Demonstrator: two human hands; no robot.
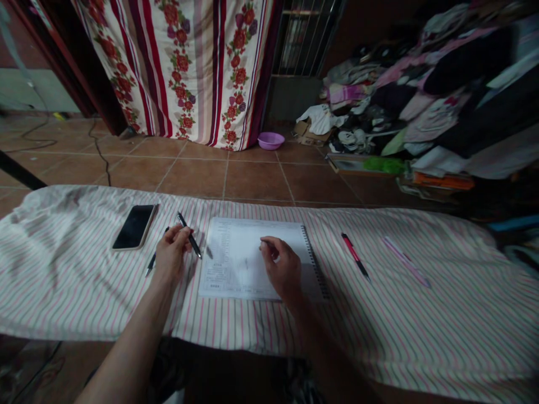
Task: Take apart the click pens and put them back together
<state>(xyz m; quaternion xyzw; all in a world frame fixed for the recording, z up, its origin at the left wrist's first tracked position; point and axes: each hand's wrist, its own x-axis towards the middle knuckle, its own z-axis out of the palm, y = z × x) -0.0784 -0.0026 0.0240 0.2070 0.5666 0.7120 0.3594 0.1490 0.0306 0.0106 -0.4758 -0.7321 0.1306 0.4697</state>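
Observation:
My left hand (173, 246) is closed in a pinch around a black pen (192, 240), just left of the notebook. A second black pen (150, 265) lies on the cloth beside that hand, its upper part partly covered by the fingers. The spiral notebook (240, 269) lies open to a pale page with printed text along its left side and its coil on the right. Over the page, my right hand (283, 266) is curled with thumb and forefinger together. Whatever sits in those fingertips is too small and dark to name.
A phone (135, 226) lies left of the pens. To the notebook's right are a red and black pen (355, 256) and a pink-purple pen (406, 261). Striped cloth (328, 336) covers the surface. Beyond are a floral curtain (202, 73), a purple basin (270, 141) and piled clothes (421, 95).

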